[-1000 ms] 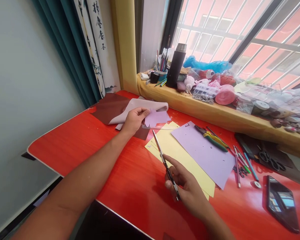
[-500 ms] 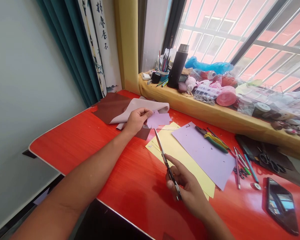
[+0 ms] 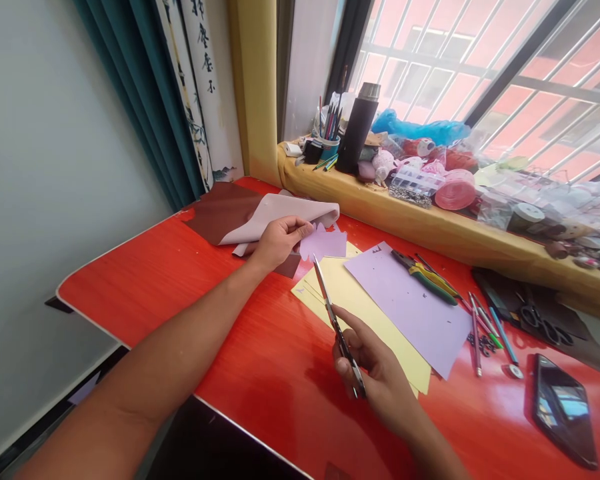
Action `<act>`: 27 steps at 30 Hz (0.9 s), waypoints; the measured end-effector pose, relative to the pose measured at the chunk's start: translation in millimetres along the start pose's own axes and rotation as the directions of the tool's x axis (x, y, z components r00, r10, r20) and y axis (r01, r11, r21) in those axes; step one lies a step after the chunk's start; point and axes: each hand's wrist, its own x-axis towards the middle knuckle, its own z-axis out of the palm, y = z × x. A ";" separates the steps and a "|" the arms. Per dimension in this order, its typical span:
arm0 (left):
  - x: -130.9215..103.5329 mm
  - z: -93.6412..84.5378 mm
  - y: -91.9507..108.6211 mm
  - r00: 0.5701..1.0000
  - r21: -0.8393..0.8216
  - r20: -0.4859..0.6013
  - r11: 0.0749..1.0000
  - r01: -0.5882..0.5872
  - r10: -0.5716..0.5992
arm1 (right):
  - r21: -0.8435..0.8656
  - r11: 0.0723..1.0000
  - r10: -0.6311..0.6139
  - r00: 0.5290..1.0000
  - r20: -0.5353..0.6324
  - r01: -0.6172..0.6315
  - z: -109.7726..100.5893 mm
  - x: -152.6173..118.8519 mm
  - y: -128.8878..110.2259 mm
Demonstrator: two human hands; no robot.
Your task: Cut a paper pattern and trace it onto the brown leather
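Observation:
My left hand (image 3: 283,239) pinches a small piece of purple paper (image 3: 327,244) with an uneven cut edge, holding it above the table. My right hand (image 3: 367,360) is wrapped round a pair of scissors (image 3: 333,313). The blades point up and away, and their tips are at the lower edge of the purple piece; whether they touch it I cannot tell. Below lie yellow sheets (image 3: 310,287) and a larger purple sheet (image 3: 405,303) with small dark marks or scraps on it. Behind my left hand is a folded pale sheet (image 3: 275,213) on brown material (image 3: 225,210).
Pliers (image 3: 425,277) rest on the purple sheet. To the right are pencils (image 3: 475,333), a second pair of scissors (image 3: 535,317) and a phone (image 3: 564,410). A dark flask (image 3: 357,130) and craft supplies (image 3: 455,190) crowd the window ledge along the red table (image 3: 145,287).
My left hand has shifted slightly right with the purple piece, which now looks turned a little. The scissors have moved slightly right too, with their tips still close to the piece.

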 end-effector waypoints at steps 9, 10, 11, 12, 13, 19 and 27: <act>0.9 0.7 -3.6 1.000 0.026 -0.005 1.000 -0.007 0.007 | 0.014 1.000 -0.006 1.000 0.000 0.006 0.0 -0.7 0.2; 0.8 0.7 -3.9 1.000 0.029 -0.004 1.000 -0.007 0.008 | 0.009 1.000 -0.008 1.000 0.003 0.008 -0.5 -0.5 0.9; 0.8 0.7 -4.1 1.000 0.031 -0.004 0.999 -0.008 0.008 | 0.007 1.000 -0.009 1.000 0.005 0.009 -0.9 -0.3 1.6; 0.7 0.7 -4.3 1.000 0.033 -0.005 0.999 -0.008 0.008 | 0.006 1.000 -0.010 1.000 0.006 0.010 -1.2 -0.2 2.1; 0.7 0.7 -4.4 1.000 0.034 -0.006 0.999 -0.008 0.008 | 0.009 1.000 -0.010 1.000 0.008 0.010 -1.3 -0.3 2.3; 0.5 0.6 -4.8 1.000 0.033 0.009 0.999 -0.016 0.016 | 0.024 1.000 -0.005 1.000 0.018 0.004 -0.9 -0.5 2.5; 0.1 0.7 -3.8 0.999 0.029 0.029 0.999 -0.023 0.022 | 0.019 1.000 0.002 1.000 0.020 -0.002 -1.0 0.9 3.9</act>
